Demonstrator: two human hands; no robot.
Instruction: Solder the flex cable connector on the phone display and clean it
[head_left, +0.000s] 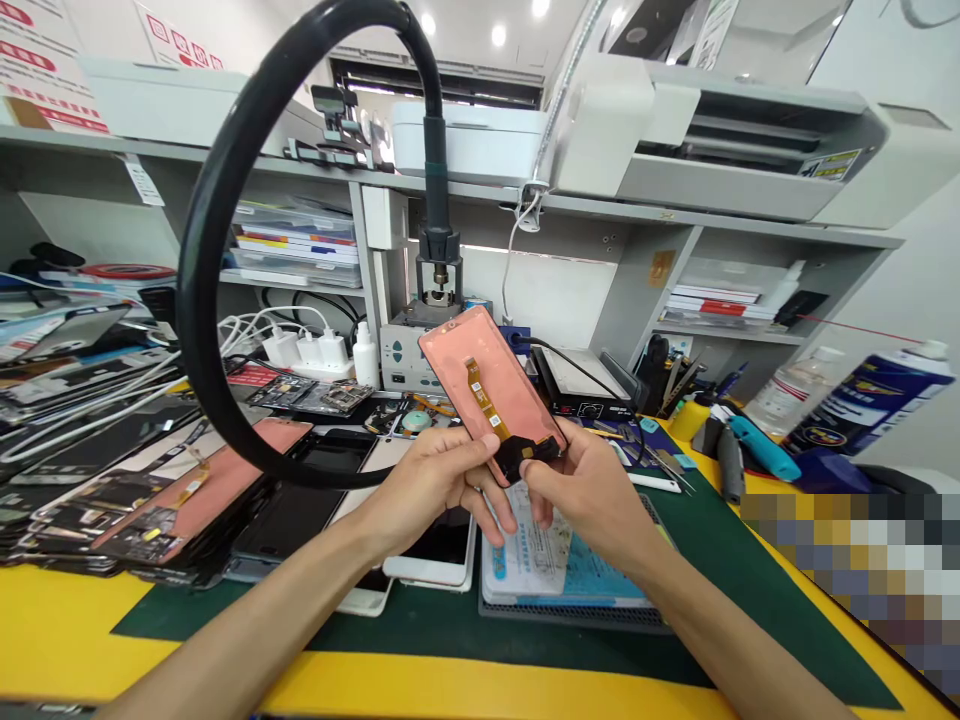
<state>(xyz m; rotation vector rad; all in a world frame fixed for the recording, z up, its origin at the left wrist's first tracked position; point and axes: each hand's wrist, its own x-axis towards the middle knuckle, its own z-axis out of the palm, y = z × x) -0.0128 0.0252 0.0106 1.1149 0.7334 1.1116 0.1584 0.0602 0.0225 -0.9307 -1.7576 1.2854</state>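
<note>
A phone screen (517, 385) with a copper-pink back is held up, tilted, over the middle of the bench. A gold ribbon cable (480, 390) runs along its back to a black strip at the lower end. My left hand (454, 475) grips the lower left edge, thumb on the back, fingers curled beneath. At the lower right corner my right hand (585, 480) pinches the screen, its thumb on the black strip. Under the hands lies a blue and white plastic packet (570, 565) on a dark tray. White phones (439, 555) lie just left of it.
Stacked phone screens and parts (150, 490) cover the left side. A thick black hose (199, 250) loops in front of the shelf. Chargers (307, 350) stand behind. To the right are tweezers (667, 465), a light-blue tool (765, 447), a clear bottle (806, 390) and a spray can (874, 400).
</note>
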